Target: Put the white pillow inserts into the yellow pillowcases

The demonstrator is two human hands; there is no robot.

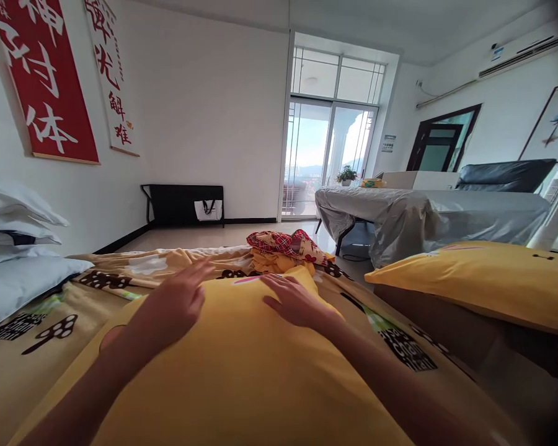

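Observation:
A large yellow pillow (pixel 242 359) lies flat in front of me on a tan patterned blanket (pixel 9 371). Above its left half hovers my left hand (pixel 174 303), fingers stretched forward and slightly blurred; whether it touches the cloth I cannot tell. My right hand (pixel 297 300) rests near the pillow's far right corner, palm down with fingers extended. Nothing is held in either hand. Just beyond the pillow's far edge sits a folded pile of cloth, with a red plaid piece (pixel 279 243) on top of yellow fabric (pixel 272 261).
White pillows (pixel 23 272) are stacked at the left. Another yellow pillow (pixel 483 279) lies on a brown box-like surface at the right. Farther back stand a plastic-covered table (pixel 390 204), a black folded frame (pixel 177 204) by the wall and a glass door (pixel 330 155).

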